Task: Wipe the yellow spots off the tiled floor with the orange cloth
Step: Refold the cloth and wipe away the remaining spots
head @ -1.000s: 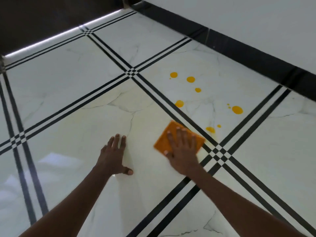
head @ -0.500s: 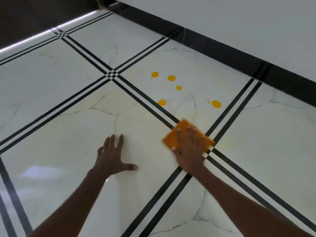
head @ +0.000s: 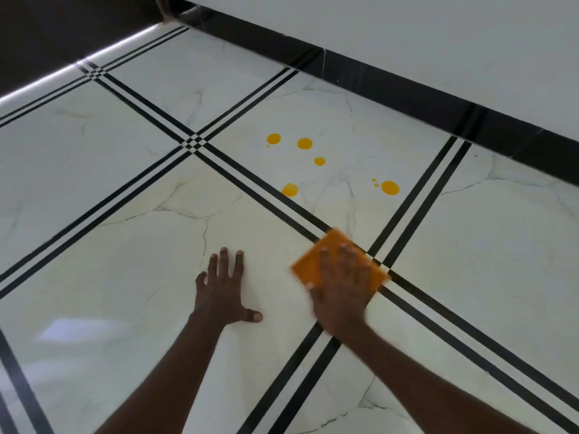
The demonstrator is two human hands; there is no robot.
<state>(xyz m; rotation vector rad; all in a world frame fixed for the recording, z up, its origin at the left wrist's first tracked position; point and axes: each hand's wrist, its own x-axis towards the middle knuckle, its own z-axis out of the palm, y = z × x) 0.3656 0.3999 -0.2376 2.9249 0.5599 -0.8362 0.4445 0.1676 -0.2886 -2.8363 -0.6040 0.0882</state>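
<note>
The person leans over the glossy white marble-look tiled floor (head: pixel 94 189) with its double black border lines. The left hand (head: pixel 224 292) lies flat on the tile, fingers spread and thumb out to the side, holding nothing and seemingly propping the body. The right hand (head: pixel 341 288) presses down with straight fingers on the square orange cloth (head: pixel 308 264), which sits right on the crossing of the black lines, just right of the left hand.

A second ago the cloth lay a little to the left of that crossing, and two small yellow marks sat just beyond it on the far tile. Those marks are gone now; where they were, only a faint yellowish smear (head: pixel 351 211) shows on the tile. The right hand is blurred, so I judge the wiping stroke is under way.

Five round yellow spots (head: pixel 304 143) remain further up the same tile, with a few tiny specks beside them. The nearest spot (head: pixel 290 189) sits against the black line, and the largest yellow spot (head: pixel 390 187) lies to its right. All are well apart from the cloth. By my reckoning the near patch is done and the cloth must next go forward to reach the rest.
</note>
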